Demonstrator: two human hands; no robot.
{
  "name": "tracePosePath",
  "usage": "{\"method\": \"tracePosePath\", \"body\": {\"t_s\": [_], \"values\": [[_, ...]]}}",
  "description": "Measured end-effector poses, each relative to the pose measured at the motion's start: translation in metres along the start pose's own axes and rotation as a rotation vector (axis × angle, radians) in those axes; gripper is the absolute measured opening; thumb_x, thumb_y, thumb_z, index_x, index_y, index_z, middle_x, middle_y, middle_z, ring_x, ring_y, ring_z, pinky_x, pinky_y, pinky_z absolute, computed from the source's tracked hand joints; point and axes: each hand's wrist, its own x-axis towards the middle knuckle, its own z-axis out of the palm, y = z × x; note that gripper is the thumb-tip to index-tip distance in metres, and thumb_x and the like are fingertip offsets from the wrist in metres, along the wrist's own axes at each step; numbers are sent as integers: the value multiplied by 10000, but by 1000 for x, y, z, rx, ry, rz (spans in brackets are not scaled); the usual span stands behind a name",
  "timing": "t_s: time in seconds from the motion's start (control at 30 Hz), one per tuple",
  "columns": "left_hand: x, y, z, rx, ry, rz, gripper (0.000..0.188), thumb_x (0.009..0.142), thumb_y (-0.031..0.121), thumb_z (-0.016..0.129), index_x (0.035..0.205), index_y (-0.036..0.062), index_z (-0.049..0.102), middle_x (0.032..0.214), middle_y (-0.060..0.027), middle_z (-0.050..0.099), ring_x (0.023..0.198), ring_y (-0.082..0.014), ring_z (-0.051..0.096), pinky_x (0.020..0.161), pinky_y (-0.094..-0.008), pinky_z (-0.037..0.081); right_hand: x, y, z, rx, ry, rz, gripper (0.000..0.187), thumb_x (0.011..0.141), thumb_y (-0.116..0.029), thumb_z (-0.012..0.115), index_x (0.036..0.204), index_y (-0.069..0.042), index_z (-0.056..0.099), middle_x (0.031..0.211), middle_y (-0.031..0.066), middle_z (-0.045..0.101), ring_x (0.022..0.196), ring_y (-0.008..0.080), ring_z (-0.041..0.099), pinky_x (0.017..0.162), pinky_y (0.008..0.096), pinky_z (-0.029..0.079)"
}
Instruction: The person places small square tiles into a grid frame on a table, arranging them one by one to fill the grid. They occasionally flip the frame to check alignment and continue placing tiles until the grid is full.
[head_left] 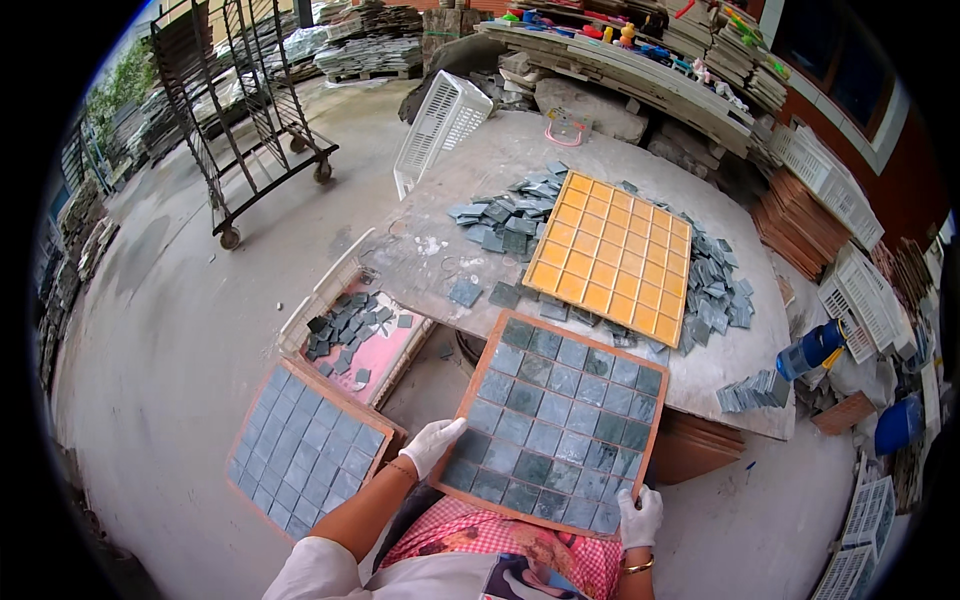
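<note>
Before the table (pixel 730 372), the left hand (pixel 433 446) and right hand (pixel 640 517) clamp a tiled board (pixel 555 425). On the table, a grid (pixel 608 262) overlies tiles (pixel 712 290).

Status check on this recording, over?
White-gloved left hand, right hand: gripping brown-edged square panel of grey stone tiles. Yellow gridded tray ahead, over loose grey tiles. Nothing visibly blocking.

This is a tile workshop yard: stacked slabs (pixel 370 50), a wheeled rack (pixel 280 185), crates (pixel 436 125) and a table (pixel 430 212) heaped with loose tiles (pixel 712 288) show it.
</note>
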Motion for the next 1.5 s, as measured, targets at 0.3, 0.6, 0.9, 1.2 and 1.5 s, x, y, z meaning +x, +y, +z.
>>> {"method": "tracePosePath", "body": {"t_s": [0.3, 0.6, 0.9, 1.2, 1.5], "values": [[-39, 8, 5, 98, 163, 15, 375, 898, 308, 584, 959, -60, 623, 768, -46, 591, 710, -113, 531, 651, -278, 439, -7, 1, -3, 177, 24, 32, 367, 915, -239, 491, 1184, 8, 533, 1025, 141, 596, 960, 243, 580, 875, 379, 475], [-160, -82, -90, -758, 659, 169, 368, 928, 309, 488, 1080, -12, 583, 985, -83, 632, 867, -197, 618, 786, -347, 496, 31, -179, 56, 821, -712, -256, 363, 879, -161, 609, 1210, -19, 570, 788, -14, 580, 702, 70, 529, 645, 238, 460], [-253, -184, -142, -991, 1153, 111, 428, 959, 362, 386, 1181, 37, 555, 1118, -114, 629, 993, -296, 607, 897, -444, 467, -31, -299, 219, 436, -964, -621, 475, 841, -338, 636, 1191, -22, 576, 1113, 205, 620, 1036, 321, 603, 880, 343, 468], [-253, -252, -173, -230, 1361, -256, 459, 972, 378, 376, 795, 21, 603, 733, -100, 590, 680, -257, 576, 649, -403, 450, -20, -345, 235, 264, -1107, -619, 529, 833, -429, 610, 1202, -52, 579, 1176, 170, 607, 1074, 329, 581, 897, 387, 459], [-290, -223, -199, 717, 951, -324, 570, 980, 394, 348, 601, 12, 534, 451, -85, 474, 429, -227, 502, 460, -367, 396, -24, -310, 283, 449, -971, -795, 448, 861, -428, 586, 1102, -54, 639, 1124, 122, 634, 1098, 278, 559, 929, 369, 438]]}}
